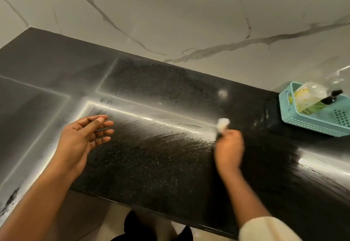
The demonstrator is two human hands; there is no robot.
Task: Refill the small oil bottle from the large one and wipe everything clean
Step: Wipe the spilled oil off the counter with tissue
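Left hand (85, 136): over the left half of the counter, palm turned inward, fingers loose and a little bent. It holds nothing. Cannot tell whether it touches the surface.

Right hand (229, 147): blurred, fingers curled into a fist round a white wad. It is low over the counter, right of centre.

White wad (223, 123): small and crumpled, cloth or paper, cannot tell which. It pokes out of the far end of the right fist, at the end of a bright streak.

Counter (161, 174): black speckled stone, glossy. Its near edge runs across the bottom of the view.

Wet streaks (180, 129): curved smear marks arc across the stone between the two hands. More show on the right, near the front edge.

Basket (310, 125): pale teal plastic with perforated sides. It stands on the counter at the far right against the wall, well apart from both hands.

Oil bottle (310, 96): inside the basket, leaning over. Clear plastic, yellow label, yellow-green oil low down, black spout pointing right. It is too blurred to tell whether this is one bottle or two lying together.

Wall (170, 13): white marble-look panels with grey veins, meeting the counter's far edge.

Sleeve (265, 229): cream cuff on the right forearm, at the bottom edge.

Floor (111, 220): pale tile below the counter's near edge.
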